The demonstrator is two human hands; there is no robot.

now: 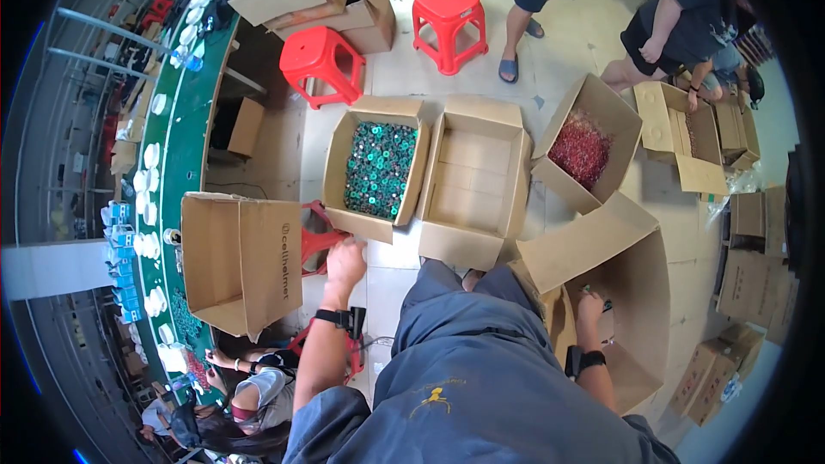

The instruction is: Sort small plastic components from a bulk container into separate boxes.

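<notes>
Right fingers (589, 297) inside carton (640, 292); pale tiled floor (384, 283).

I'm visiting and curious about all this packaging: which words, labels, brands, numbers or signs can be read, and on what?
Open brown cardboard box at left: large dark lettering beside a round mark, readable, but I don't copy printed words.
Dark blue-grey cloth shirt: what looks like lettering above a yellow emblem, too small to read.
Brown cardboard boxes at lower right: faint print, too small to read.
</notes>
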